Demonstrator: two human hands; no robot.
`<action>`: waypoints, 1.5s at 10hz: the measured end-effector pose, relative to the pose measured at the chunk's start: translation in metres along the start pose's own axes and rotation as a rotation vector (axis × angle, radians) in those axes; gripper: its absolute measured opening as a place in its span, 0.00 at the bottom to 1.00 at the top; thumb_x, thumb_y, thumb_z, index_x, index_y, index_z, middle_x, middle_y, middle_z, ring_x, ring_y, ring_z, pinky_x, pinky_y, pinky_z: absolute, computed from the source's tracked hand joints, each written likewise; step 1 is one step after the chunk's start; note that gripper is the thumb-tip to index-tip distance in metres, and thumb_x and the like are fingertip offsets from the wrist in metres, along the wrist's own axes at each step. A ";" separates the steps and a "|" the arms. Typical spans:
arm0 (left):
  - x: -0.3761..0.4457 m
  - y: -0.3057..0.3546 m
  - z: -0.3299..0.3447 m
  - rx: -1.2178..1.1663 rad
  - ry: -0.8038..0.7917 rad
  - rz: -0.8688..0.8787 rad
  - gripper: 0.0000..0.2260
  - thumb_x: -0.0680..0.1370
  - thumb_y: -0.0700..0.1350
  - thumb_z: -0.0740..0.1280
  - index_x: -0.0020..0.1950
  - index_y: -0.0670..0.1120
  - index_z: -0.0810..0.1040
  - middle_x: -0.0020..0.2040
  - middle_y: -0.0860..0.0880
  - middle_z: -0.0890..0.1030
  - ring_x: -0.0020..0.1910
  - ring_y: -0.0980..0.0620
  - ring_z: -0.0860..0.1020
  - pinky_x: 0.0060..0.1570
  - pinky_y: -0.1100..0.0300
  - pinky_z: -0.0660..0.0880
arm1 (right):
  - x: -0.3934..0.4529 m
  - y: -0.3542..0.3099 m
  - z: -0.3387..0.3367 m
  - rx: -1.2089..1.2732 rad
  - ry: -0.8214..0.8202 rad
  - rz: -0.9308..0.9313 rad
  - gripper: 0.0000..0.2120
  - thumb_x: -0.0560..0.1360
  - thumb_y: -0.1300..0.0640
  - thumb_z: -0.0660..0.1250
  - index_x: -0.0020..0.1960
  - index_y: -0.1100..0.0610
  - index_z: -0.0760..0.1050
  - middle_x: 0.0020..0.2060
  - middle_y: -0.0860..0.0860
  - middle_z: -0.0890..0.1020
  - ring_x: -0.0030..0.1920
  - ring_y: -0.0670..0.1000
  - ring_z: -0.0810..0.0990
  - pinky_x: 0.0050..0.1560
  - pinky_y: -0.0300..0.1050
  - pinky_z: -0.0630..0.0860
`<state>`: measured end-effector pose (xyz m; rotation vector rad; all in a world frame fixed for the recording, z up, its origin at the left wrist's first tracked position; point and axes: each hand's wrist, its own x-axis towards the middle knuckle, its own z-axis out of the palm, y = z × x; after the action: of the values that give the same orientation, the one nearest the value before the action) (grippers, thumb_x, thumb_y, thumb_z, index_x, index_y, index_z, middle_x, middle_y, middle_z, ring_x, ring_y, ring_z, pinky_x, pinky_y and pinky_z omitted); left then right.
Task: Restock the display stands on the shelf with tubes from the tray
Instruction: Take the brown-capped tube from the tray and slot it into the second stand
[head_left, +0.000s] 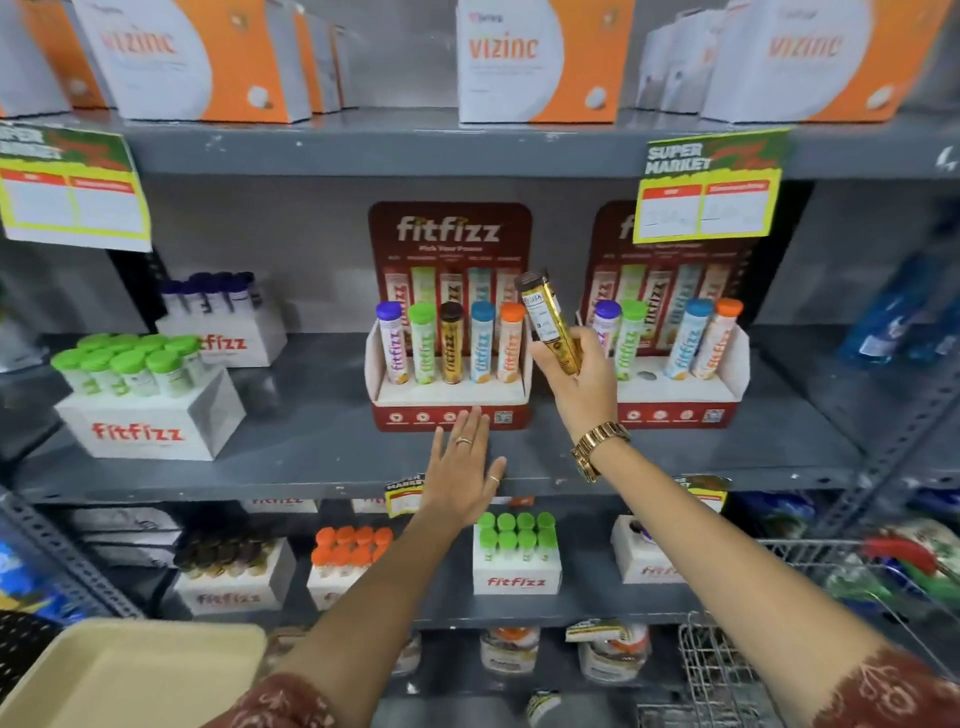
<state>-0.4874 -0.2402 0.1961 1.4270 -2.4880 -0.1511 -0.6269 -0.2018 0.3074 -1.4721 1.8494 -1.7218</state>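
Holding a slim gold tube with a dark brown cap (549, 322), the right hand (576, 379) has its fingers wrapped round the tube's lower half, so the capped end tilts up and to the left, between the two stands. That low grip leaves little of the base free, so I judge the hand will have to slide up or let the tube drop the last stretch into its slot.

The left red-and-white cardboard display stand (450, 400) shows five upright tubes across its front row: purple, green, brown, blue and orange caps. The right red-and-white cardboard display stand (680, 400) carries purple, green, blue and orange caps, with an open round hole (645, 375) in the middle. By its colours, the gold tube belongs in that gap, just right of the hand.

Resting flat with fingers spread and gripping nothing, the left hand (465, 473) lies on the grey metal shelf (311, 457), fingertips at the foot of the left stand, likely steadying the reach.

At the near left, the beige tray (135, 670) shows only a bare corner; whether more tubes lie in it cannot be told.
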 end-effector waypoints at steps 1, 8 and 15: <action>0.010 0.016 0.009 0.012 -0.065 0.015 0.29 0.81 0.55 0.49 0.76 0.43 0.44 0.79 0.47 0.45 0.77 0.49 0.43 0.75 0.50 0.41 | 0.004 0.010 -0.008 0.008 0.022 0.025 0.17 0.74 0.51 0.68 0.57 0.60 0.71 0.42 0.48 0.77 0.42 0.50 0.77 0.40 0.42 0.72; 0.036 0.031 0.029 0.147 -0.389 0.035 0.29 0.80 0.60 0.44 0.76 0.47 0.41 0.78 0.46 0.42 0.77 0.47 0.41 0.76 0.46 0.41 | 0.046 0.036 -0.020 0.092 0.095 0.100 0.19 0.82 0.57 0.53 0.71 0.60 0.61 0.66 0.57 0.72 0.59 0.49 0.71 0.60 0.37 0.66; 0.033 0.056 0.030 0.129 -0.411 -0.106 0.29 0.81 0.57 0.44 0.76 0.44 0.39 0.78 0.44 0.39 0.76 0.46 0.38 0.75 0.47 0.40 | 0.072 0.053 -0.048 0.189 0.101 0.215 0.19 0.83 0.57 0.50 0.73 0.61 0.58 0.63 0.53 0.72 0.57 0.44 0.69 0.41 0.14 0.67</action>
<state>-0.5579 -0.2410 0.1855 1.7317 -2.7857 -0.3418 -0.7218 -0.2358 0.3092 -1.0931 1.7617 -1.8351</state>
